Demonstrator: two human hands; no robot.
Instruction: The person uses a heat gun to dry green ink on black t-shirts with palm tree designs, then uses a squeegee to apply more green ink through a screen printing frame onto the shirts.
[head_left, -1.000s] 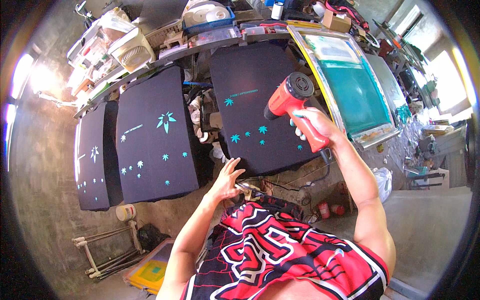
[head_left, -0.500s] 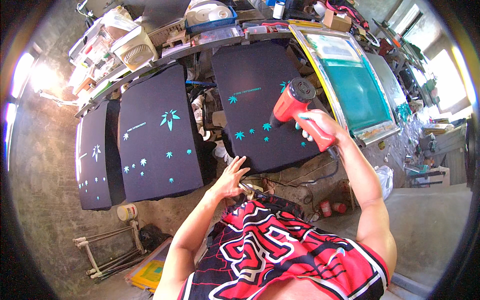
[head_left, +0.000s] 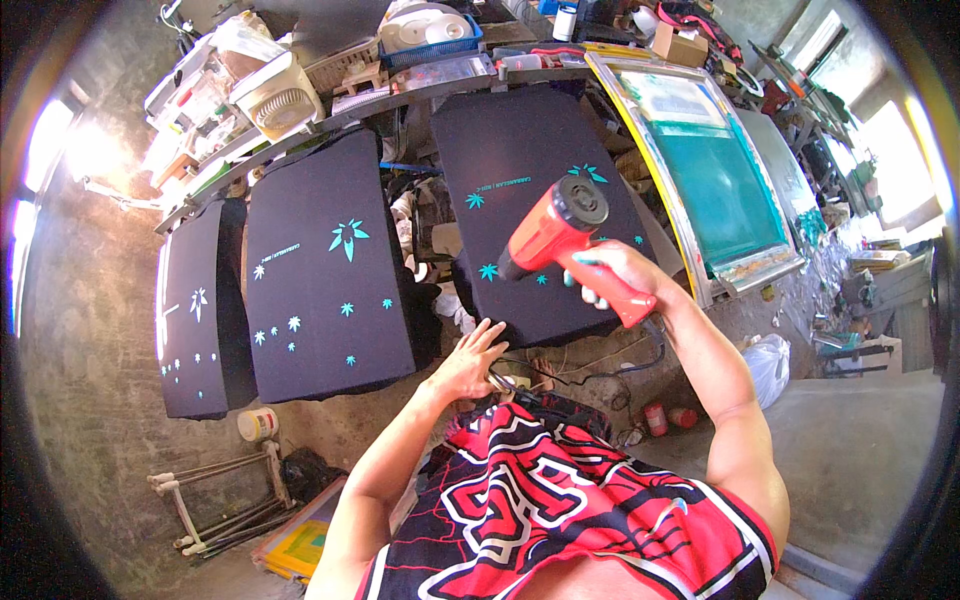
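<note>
My right hand [head_left: 620, 273] is wrapped round the handle of a red heat gun [head_left: 552, 232]. Its dark nozzle points down and left, over the near part of a black shirt [head_left: 500, 135] stretched flat on a board. Teal leaf prints mark the cloth; the heat gun covers some of them. At the shirt's near left corner, my left hand [head_left: 470, 362] has its fingers spread and holds nothing, the fingertips by the hem. To the left lie a second black shirt [head_left: 310, 260] and a third [head_left: 207, 300], both with leaf prints.
A screen-printing frame [head_left: 705, 170] with teal mesh leans beside the shirt on the right. Behind the boards, a rail [head_left: 400, 95] bears a white fan [head_left: 278, 105] and a blue basket [head_left: 430, 52]. The heat gun's cord [head_left: 610, 372] hangs below; a white tub [head_left: 257, 425] is lower left.
The heat gun has moved left and slightly nearer over the shirt, uncovering the large leaf print at the far right. My left hand stays by the same corner.
</note>
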